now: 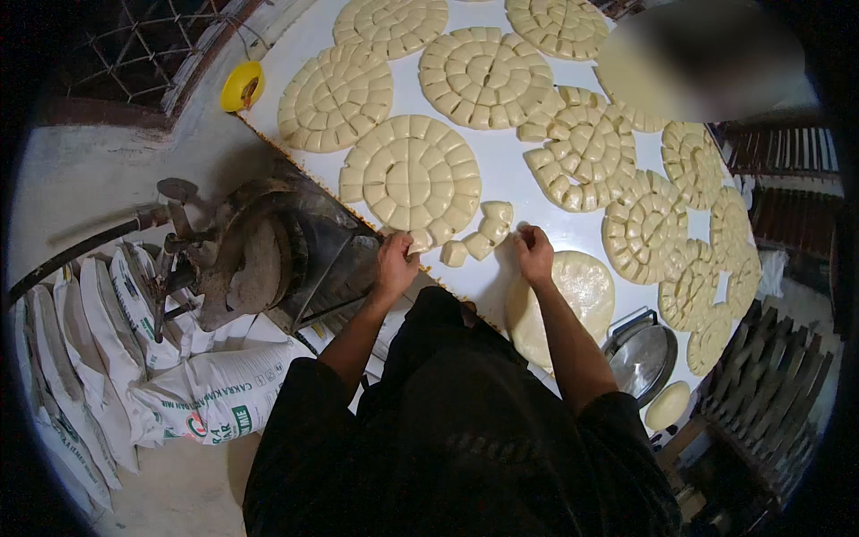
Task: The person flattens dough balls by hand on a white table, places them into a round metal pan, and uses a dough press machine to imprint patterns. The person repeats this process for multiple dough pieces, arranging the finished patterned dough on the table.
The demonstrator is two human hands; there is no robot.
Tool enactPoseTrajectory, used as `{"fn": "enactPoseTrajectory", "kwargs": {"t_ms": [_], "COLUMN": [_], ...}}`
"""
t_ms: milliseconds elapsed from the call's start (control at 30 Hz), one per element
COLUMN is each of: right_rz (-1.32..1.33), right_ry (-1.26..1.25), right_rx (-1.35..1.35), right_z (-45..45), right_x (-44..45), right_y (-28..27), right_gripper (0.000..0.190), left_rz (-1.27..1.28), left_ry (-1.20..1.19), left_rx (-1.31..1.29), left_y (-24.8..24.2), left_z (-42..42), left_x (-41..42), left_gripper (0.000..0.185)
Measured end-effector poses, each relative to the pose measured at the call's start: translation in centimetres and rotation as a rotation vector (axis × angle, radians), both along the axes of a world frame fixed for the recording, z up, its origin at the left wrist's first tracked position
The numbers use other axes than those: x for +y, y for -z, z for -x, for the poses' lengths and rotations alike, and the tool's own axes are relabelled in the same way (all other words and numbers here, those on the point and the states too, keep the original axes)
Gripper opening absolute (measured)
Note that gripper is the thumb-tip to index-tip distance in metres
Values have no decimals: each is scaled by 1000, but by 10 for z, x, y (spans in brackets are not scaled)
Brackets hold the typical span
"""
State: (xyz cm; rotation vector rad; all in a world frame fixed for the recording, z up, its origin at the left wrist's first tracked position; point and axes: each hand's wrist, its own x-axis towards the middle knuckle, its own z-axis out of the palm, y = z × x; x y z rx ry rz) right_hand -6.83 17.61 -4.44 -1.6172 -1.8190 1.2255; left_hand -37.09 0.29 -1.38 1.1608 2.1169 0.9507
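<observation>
My left hand [397, 263] is at the table's near edge, its fingertips on a small dough piece [421, 241] beside a round of cut dough [411, 176]. My right hand [533, 252] hovers over the white table, its fingers bent near each other; whether something small is between them I cannot tell. Between the hands lie several loose dough pieces [488, 231], some joined in a short strip. Under my right forearm rests an uncut, shiny dough disc [584, 295].
More cut dough rounds [486, 77] cover the white table [500, 158]. A yellow bowl [235, 87] stands at the far left corner, a round metal pan [641, 362] at right. Left are a dark metal machine [251, 268] and stacked sacks [215, 389]. A blurred shape fills the upper right.
</observation>
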Motion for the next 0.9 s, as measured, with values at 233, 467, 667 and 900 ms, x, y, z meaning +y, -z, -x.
{"fn": "enactPoseTrajectory", "kwargs": {"t_ms": [233,467,667,900], "right_rz": [-180,-130,-164,-109], "right_ry": [37,164,312,458], "right_rx": [55,237,212,95], "right_z": [-1,-39,-92,-131], "right_x": [-23,-132,-240,-346], "right_y": [-9,-39,-65,-49], "right_gripper": [31,20,14,14], "left_rz": [-86,15,41,108], "left_ry": [-174,-267,-299,-309], "left_rx": [37,-32,-237,36], "left_y": [6,26,28,35], "left_z": [-16,-34,-39,-19], "left_x": [-13,5,8,29], "left_gripper": [48,48,46,42]}}
